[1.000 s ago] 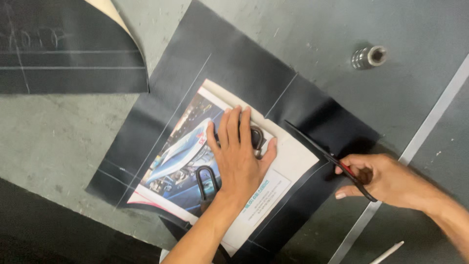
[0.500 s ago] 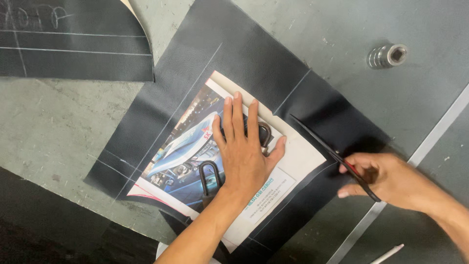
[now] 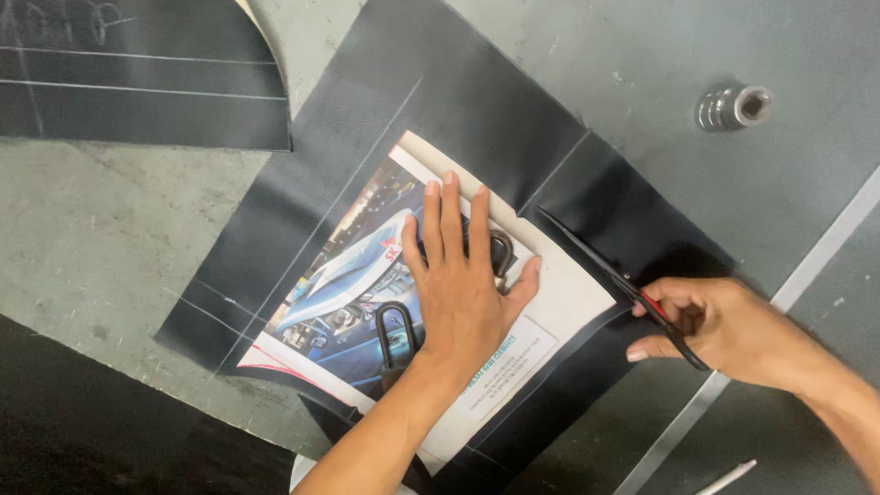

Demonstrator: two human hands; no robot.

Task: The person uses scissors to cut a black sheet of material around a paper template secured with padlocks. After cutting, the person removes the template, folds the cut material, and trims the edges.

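The left hand [image 3: 458,293] lies flat, fingers spread, on a glossy printed sheet [image 3: 367,302] atop black fabric [image 3: 477,119] with chalk lines, mid-worktop. To its right, the right hand [image 3: 724,330] grips scissors [image 3: 623,284], blades at the fabric. A metal socket [image 3: 733,105] lies far right.

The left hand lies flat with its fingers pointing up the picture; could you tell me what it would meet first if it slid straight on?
The left hand would probably leave the printed sheet and meet the black fabric.
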